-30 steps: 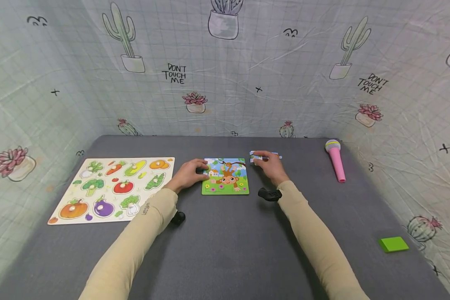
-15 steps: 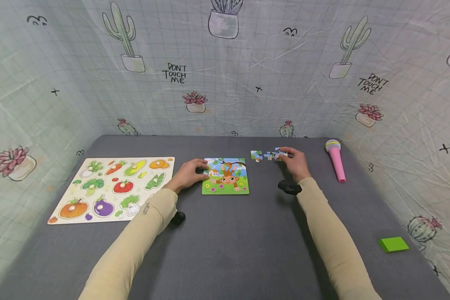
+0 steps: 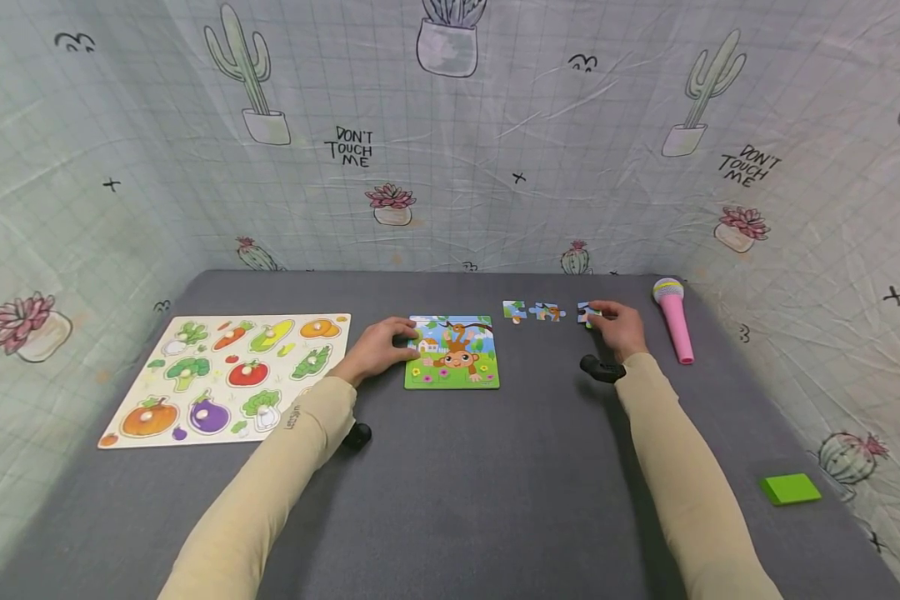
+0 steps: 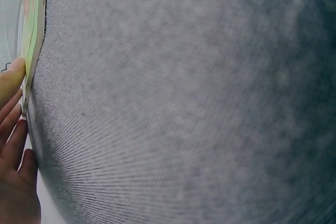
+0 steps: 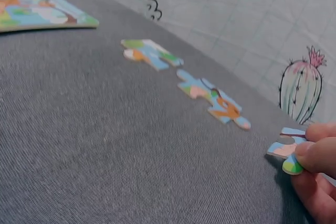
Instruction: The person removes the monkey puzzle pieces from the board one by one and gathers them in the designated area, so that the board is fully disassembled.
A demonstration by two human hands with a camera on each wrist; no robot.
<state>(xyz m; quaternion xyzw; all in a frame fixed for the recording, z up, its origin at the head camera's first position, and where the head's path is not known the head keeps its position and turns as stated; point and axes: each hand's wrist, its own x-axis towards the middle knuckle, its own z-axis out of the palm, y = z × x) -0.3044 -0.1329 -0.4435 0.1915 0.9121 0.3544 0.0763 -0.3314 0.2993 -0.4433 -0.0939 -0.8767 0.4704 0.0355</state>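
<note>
A jigsaw puzzle point(image 3: 457, 362) with a monkey picture lies flat on the grey table. My left hand point(image 3: 378, 348) rests at its left edge, thumb and fingertips touching it; the left wrist view catches the thumb point(image 4: 11, 80) against the board's edge. My right hand point(image 3: 621, 327) pinches a blue jigsaw piece point(image 5: 286, 149) between thumb and fingers at the table's far right. Two loose pieces lie left of that hand: one with a blue and green print point(image 3: 514, 311), and another with an orange shape point(image 5: 226, 108).
A board of vegetable pictures point(image 3: 217, 379) occupies the left side, partly beneath my left forearm. To the right lies a pink toy microphone point(image 3: 675, 325). A green block point(image 3: 791, 489) sits near the right edge. Patterned cloth point(image 3: 450, 158) rises behind the table.
My right hand has moved right, away from beside the puzzle, and now has one piece apart from the other two, which lie uncovered. The left hand has stayed put.
</note>
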